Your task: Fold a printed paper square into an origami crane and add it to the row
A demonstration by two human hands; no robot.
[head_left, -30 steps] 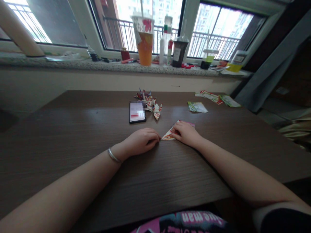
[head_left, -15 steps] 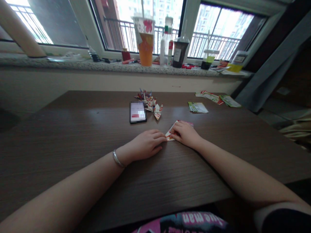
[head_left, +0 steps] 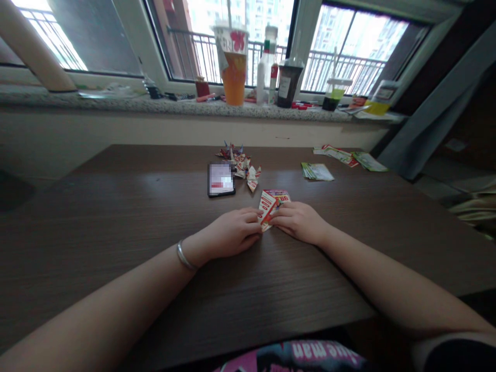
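A printed sheet of folded paper (head_left: 267, 204), red, white and yellow, lies on the brown table between my two hands. My left hand (head_left: 240, 230), with a silver bangle at the wrist, has its closed fingertips on the paper's left edge. From the other side, my right hand (head_left: 300, 221) grips the lower right part, its fingers together over the paper. The fingers hide the paper's lower edges. Just beyond it sits a folded paper piece with pointed tips (head_left: 253, 178), next to a heap of similar folded paper pieces (head_left: 239, 159).
A phone (head_left: 221, 179) lies left of the folded pieces. Stacked paper slips (head_left: 318, 171) and more leaflets (head_left: 337, 155) are at the back right. Along the windowsill (head_left: 174, 107) stand an orange drink cup (head_left: 234, 77), bottles, a dark cup (head_left: 289, 85) and pens.
The paper has turned and shifted a little left, showing more of its printed face. My right hand has slid down along it. My left fingers have moved onto its left edge.
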